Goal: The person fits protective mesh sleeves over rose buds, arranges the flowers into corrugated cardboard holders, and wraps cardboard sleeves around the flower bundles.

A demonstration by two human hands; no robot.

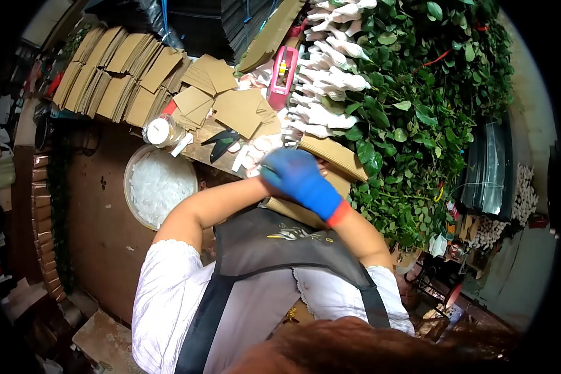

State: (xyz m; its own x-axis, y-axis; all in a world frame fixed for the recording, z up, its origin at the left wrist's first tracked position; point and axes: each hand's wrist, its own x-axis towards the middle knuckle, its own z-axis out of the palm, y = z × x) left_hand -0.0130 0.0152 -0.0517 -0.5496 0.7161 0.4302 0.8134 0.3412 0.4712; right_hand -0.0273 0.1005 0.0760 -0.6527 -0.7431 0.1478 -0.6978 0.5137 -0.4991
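My right hand, in a blue glove with a red cuff, lies across my left hand and is blurred. Most of my left hand is hidden beneath the glove; only a few bare fingertips show at its right side. Both hands are over a brown cardboard piece at the table's near edge, in front of my apron. What either hand holds cannot be made out. Just beyond the hands lies a stack of cardboard strips. Black scissors lie to the left, near loose cardboard squares.
White wrapped flower heads lie in rows beside a large heap of green leafy stems. A pink tape dispenser, a clear jar and bundled cardboard are around the table. A tub of white pieces stands lower left.
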